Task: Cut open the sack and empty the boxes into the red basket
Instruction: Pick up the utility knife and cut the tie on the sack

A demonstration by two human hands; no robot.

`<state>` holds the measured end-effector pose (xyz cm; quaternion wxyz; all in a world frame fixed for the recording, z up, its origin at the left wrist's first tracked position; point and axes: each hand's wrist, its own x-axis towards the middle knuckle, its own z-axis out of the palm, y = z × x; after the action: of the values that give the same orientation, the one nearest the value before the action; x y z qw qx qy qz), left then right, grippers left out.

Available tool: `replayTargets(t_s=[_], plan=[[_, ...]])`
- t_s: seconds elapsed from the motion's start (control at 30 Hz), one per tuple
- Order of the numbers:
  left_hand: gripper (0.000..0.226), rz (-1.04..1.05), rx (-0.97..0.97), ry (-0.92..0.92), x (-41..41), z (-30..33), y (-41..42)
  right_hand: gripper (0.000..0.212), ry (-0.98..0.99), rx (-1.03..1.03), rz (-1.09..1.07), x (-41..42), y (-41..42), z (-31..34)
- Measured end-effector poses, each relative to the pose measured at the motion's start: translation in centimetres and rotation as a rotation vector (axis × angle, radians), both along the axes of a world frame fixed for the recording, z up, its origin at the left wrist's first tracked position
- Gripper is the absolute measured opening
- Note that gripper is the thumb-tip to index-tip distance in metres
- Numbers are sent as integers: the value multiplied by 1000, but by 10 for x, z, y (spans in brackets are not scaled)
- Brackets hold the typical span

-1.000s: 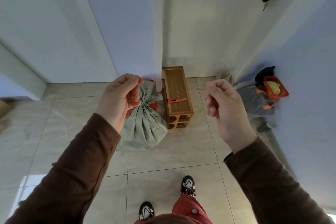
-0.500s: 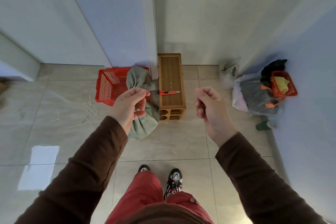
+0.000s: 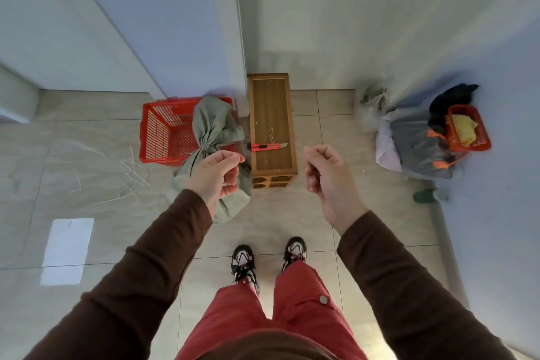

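A grey-green sack (image 3: 214,123) lies on the tiled floor, its neck tied with pale string and its top draped over the right side of the red basket (image 3: 152,131). A red utility knife (image 3: 267,146) rests on a small wooden stand (image 3: 271,108) just right of the sack. My left hand (image 3: 216,175) is raised in front of the sack's lower half and hides part of it; its fingers are curled, thumb against forefinger, with nothing visible in them. My right hand (image 3: 327,172) hovers to the right of the stand in a loose fist, empty. No boxes are in sight.
Pale loose strands (image 3: 131,175) lie scattered on the floor left of the basket. At the right wall sits a heap of bags and clothes (image 3: 418,149) with a small red basket (image 3: 467,128) on it, and a green shoe (image 3: 425,195) beside it. My feet (image 3: 242,260) stand below the sack.
The view has tilted down, so the whole sack, the basket and my legs now show. Both hands stay raised with fingers curled and sit lower in the picture.
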<state>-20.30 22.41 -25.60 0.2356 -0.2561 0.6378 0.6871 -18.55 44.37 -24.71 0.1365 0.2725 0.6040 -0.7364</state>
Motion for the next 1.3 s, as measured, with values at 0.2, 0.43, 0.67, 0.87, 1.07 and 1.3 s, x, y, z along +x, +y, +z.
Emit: replayTargets(t_s=[0.2, 0.43, 0.67, 0.87, 1.07, 1.3], plan=[[20, 15, -19, -50, -35, -25, 31, 22, -64, 6, 52, -48, 28, -31], [22, 58, -33, -109, -72, -66, 44, 20, -129, 40, 143, -101, 40, -71], [19, 46, -34, -165, -122, -127, 28, 14, -238, 60, 99, -156, 16, -125], [10, 2, -122, -176, -167, -199, 25, 7, -452, -65, -66, -195, 0, -204], [36, -248, -430, -89, -198, -281, 27, 27, -605, -74, -87, -214, -17, -287], [37, -588, -734, 16, -229, -366, 31, 20, -701, -88, -126, -223, -34, -372]])
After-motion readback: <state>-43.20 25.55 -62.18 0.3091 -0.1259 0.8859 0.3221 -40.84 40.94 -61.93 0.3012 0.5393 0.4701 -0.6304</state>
